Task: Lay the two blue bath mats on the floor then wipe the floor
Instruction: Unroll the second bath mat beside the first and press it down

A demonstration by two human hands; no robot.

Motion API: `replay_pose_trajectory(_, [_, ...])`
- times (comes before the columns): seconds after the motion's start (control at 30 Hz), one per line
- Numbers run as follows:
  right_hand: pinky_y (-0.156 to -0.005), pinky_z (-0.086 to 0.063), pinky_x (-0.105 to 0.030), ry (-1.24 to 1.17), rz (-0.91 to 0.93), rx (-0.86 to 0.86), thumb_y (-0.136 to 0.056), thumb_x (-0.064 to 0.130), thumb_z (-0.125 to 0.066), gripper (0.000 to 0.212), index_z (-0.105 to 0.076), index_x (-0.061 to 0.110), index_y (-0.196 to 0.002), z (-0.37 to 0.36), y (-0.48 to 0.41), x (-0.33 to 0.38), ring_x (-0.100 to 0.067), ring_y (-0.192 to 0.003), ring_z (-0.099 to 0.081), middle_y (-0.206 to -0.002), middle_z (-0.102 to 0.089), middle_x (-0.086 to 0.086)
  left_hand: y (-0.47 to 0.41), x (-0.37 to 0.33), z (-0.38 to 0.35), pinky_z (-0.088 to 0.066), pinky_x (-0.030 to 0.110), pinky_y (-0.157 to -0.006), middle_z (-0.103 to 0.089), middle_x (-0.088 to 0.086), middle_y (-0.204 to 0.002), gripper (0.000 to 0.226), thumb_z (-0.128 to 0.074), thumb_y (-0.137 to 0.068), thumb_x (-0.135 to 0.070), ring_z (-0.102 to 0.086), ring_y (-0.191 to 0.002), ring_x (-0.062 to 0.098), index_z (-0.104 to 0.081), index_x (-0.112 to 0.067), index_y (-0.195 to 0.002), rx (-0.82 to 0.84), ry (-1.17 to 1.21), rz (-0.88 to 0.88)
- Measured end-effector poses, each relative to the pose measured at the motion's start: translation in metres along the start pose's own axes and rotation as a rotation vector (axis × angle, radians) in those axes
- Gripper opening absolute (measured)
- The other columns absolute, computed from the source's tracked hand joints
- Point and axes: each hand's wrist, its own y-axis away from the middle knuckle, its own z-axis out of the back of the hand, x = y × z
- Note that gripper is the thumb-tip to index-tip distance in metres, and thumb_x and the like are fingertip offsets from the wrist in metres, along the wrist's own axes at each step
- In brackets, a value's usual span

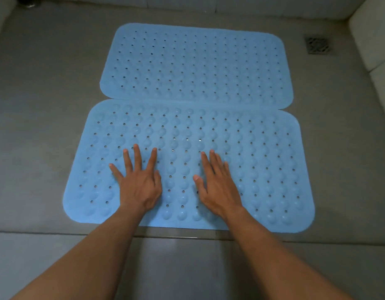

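Note:
Two blue bath mats lie flat on the grey floor, long sides meeting. The far mat (198,66) has small holes and low bumps. The near mat (263,169) shows rows of round suction cups and holes. My left hand (139,182) rests palm down on the near mat, left of its middle, fingers spread and straight. My right hand (217,187) lies flat on the same mat just right of its middle, fingers straight and close together. Neither hand holds anything.
A square metal floor drain (318,44) sits at the far right on the grey floor (46,105). Pale tiled walls (373,46) rise at the right, back and far left. A low step edge (187,234) runs across just below the near mat.

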Motion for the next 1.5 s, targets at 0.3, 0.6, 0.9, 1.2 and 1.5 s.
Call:
replay_pose_trajectory(0.3, [-0.12, 0.011, -0.055, 0.264, -0.295, -0.009, -0.099, 0.062, -0.017, 0.076, 0.013, 0.024, -0.158, 0.053, 0.023, -0.124, -0.023, -0.151, 0.02, -0.164, 0.02, -0.006, -0.012, -0.159, -0.025, 0.008, 0.074, -0.109, 0.016, 0.009, -0.164, 0.07, -0.012, -0.093, -0.072, 0.02, -0.147, 0.043, 0.007, -0.044, -0.154, 0.037, 0.033, -0.201])
replay_pose_trajectory(0.6, [-0.12, 0.002, -0.06, 0.278, -0.322, -0.095, -0.097, 0.066, -0.014, 0.076, 0.001, 0.024, -0.16, 0.041, 0.025, -0.141, -0.028, -0.153, 0.005, -0.167, 0.005, -0.011, -0.012, -0.191, -0.039, 0.006, 0.079, -0.103, 0.027, 0.003, -0.162, 0.074, -0.009, -0.088, -0.081, 0.029, -0.144, 0.04, 0.012, -0.05, -0.151, 0.103, -0.022, -0.156])
replay_pose_trajectory(0.9, [-0.119, 0.001, -0.062, 0.285, -0.308, -0.089, -0.1, 0.058, -0.02, 0.073, -0.003, 0.019, -0.16, 0.041, 0.023, -0.142, -0.033, -0.153, 0.005, -0.165, 0.003, -0.018, -0.015, -0.194, -0.04, 0.006, 0.079, -0.103, 0.024, 0.004, -0.163, 0.074, -0.009, -0.089, -0.079, 0.029, -0.144, 0.04, 0.013, -0.048, -0.152, 0.126, -0.069, -0.147])
replay_pose_trajectory(1.2, [-0.119, 0.015, -0.055, 0.203, -0.29, 0.035, -0.094, 0.066, -0.013, 0.08, 0.016, 0.026, -0.157, 0.054, 0.024, -0.147, -0.028, -0.149, 0.024, -0.162, 0.025, -0.012, -0.019, -0.194, -0.025, 0.01, 0.078, -0.105, 0.034, 0.0, -0.159, 0.074, -0.006, -0.084, -0.083, 0.035, -0.142, 0.038, 0.023, -0.053, -0.146, 0.258, -0.041, -0.142])
replay_pose_trajectory(1.5, [-0.121, 0.006, -0.053, 0.109, -0.339, 0.06, -0.101, 0.06, -0.023, 0.073, 0.006, 0.026, -0.159, 0.142, 0.009, -0.136, -0.026, -0.152, 0.015, -0.165, 0.014, -0.013, -0.049, -0.21, 0.046, 0.004, 0.07, -0.113, -0.001, 0.008, -0.166, 0.072, -0.005, -0.09, -0.076, 0.001, -0.151, 0.037, 0.021, -0.045, -0.15, 0.284, -0.021, -0.195])
